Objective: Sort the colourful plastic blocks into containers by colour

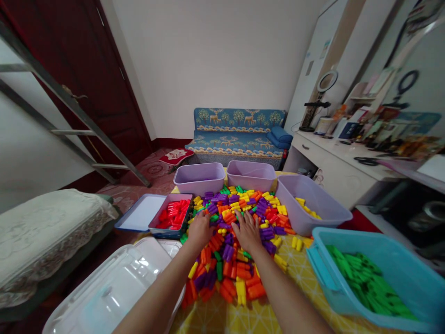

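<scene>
Nearest me, a yellow cloth (295, 283) shows at the front, with a clear lid (114, 287) to the left and a teal tub (323, 278) of green pieces (371, 278) to the right. Past these, the mixed pile (227, 253) spreads over the middle of the cloth, and I have both hands down at it. The left hand (200, 228) is half curled, fingertips among the pieces at the pile's left side; whether it has hold of any, I cannot tell. The right hand (248, 230) lies palm down, fingers spread, with nothing visibly gripped. I'd judge the step in hand as picking through the mix; the next move calls for closing the right fingers on a few loose pieces without dragging up their neighbours. Just beyond the left hand, an open box (156, 221) holds red pieces (174, 213). Opposite, the right lilac bin (295, 220) holds some yellow pieces (308, 208). Farther, the left lilac bin (200, 186) shows a trace of purple, and the middle lilac bin (251, 182) stands beside it. Behind them is a blue sofa (236, 139).
</scene>
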`<state>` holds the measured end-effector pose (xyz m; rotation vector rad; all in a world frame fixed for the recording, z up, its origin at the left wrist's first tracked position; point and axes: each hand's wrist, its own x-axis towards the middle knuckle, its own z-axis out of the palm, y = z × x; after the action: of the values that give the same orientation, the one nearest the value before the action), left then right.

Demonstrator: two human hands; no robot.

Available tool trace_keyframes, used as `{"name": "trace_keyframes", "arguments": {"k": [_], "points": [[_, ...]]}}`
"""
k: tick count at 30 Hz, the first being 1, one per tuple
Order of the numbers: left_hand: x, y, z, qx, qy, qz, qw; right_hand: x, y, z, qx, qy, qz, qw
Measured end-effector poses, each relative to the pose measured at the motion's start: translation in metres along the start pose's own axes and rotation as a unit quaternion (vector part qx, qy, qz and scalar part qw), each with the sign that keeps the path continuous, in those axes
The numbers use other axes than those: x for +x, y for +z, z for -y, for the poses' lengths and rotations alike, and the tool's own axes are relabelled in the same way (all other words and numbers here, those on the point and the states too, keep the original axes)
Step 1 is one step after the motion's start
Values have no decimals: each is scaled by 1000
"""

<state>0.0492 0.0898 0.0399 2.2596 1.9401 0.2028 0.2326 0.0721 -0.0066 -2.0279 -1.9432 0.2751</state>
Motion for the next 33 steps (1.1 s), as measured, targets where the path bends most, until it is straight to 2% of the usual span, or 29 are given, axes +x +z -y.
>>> {"name": "trace_keyframes", "arguments": {"k": [4,6,8,10,12,13,16,17,18,20,22,24,29,33], "points": [[-4,16,0,-1,-14,-1,1000,-1,-1,0,-2,1,4,1000],[-1,19,0,-48,-34,-21,998,-1,-1,0,-3,2,6,1000],[4,21,-2,-179,-56,-65,980,0,-1,0,-5,2,4,1000],[10,23,-6,-319,-70,-102,940,0,0,0,-6,0,-1,1000],[15,29,-13,-462,-81,-95,878,0,1,-1,-9,1,-1,1000],[18,32,-18,-548,-89,-76,828,1,1,-1,-12,0,1,1000],[22,42,-31,-765,-113,-32,633,1,2,-2,-18,-3,11,1000],[22,45,-34,-800,-119,-28,587,1,2,-2,-19,-3,14,1000],[22,47,-36,-824,-122,-27,553,1,1,-2,-18,-2,15,1000],[22,49,-37,-851,-122,-26,510,1,1,-2,-18,0,14,1000],[20,50,-37,-866,-115,-30,485,1,2,-2,-20,0,12,1000],[19,51,-36,-874,-105,-39,472,1,2,-2,-21,-1,10,1000],[18,55,-39,-880,-104,-56,460,0,3,-3,-17,-2,8,1000],[17,53,-41,-876,-109,-55,467,1,3,-3,-15,1,7,1000]]}}
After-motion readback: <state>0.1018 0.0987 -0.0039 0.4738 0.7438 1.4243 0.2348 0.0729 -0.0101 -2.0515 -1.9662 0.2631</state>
